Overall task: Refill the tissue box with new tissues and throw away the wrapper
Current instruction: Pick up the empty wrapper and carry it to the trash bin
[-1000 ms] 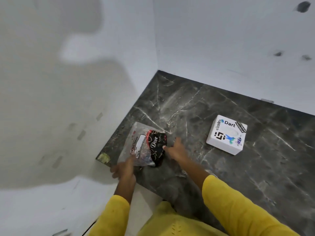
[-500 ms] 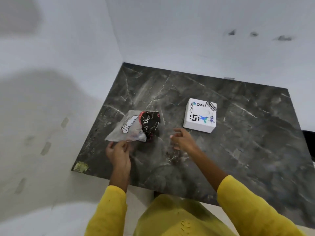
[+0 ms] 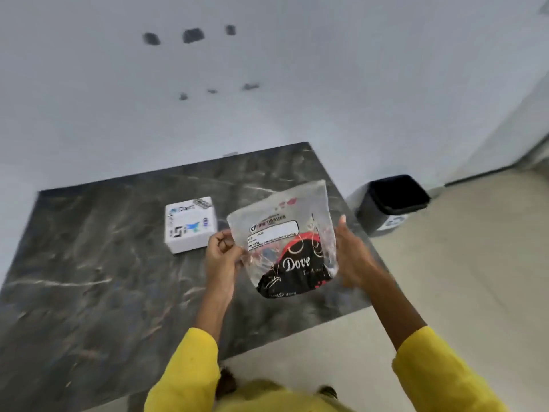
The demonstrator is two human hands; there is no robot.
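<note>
Head view: the flat, clear plastic wrapper [image 3: 285,242] with black-and-red "Dove" printing is held upright above the dark grey marble worktop [image 3: 98,278], clear of its surface. The left hand [image 3: 222,257] pinches the wrapper's left edge between thumb and curled fingers. The right hand [image 3: 353,257] lies along the right edge with its fingers extended; whether it clamps the film or only steadies it cannot be determined from this angle. Holding both side edges keeps the limp film spread and controlled, so that it does not fold or slip.

The wrapper appears flat and see-through, which suggests that it is empty; this is a judgement, not a confirmed reading. The white square tissue box [image 3: 190,226] with coloured stickers rests on the worktop, just beyond and left of the left hand. Its contents are not visible from here.

The black open-topped waste bin [image 3: 392,200] stands on the pale floor beside the worktop's right edge, beyond the right hand. The wrapper is already on the bin's side of the worktop, so the step in hand is probably disposal. That move calls for carrying the film rightward over the bin opening. Light film can drift on release, so it should be let go low over the opening.
</note>
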